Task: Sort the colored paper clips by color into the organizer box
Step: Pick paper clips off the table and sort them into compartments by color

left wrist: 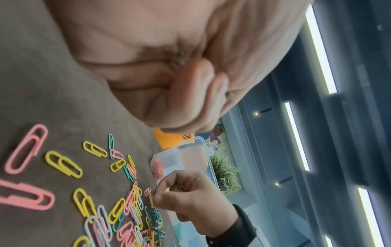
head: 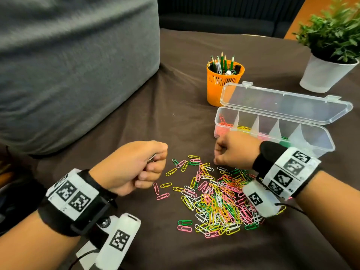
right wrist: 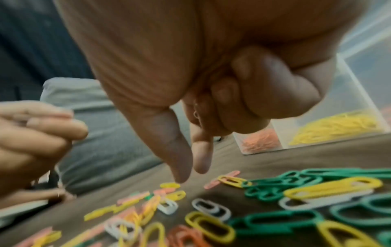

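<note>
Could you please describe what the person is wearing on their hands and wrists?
Both hands are bare. Each wrist carries a black strap with white blocks printed with black square markers; a thin black cable trails from the right one.

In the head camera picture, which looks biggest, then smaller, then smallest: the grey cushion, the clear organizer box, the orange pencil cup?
1. Grey cushion, biggest by far.
2. Clear organizer box with its open lid.
3. Orange pencil cup, smallest, though it stands a little farther off than the box.

No legible text anywhere.
</note>
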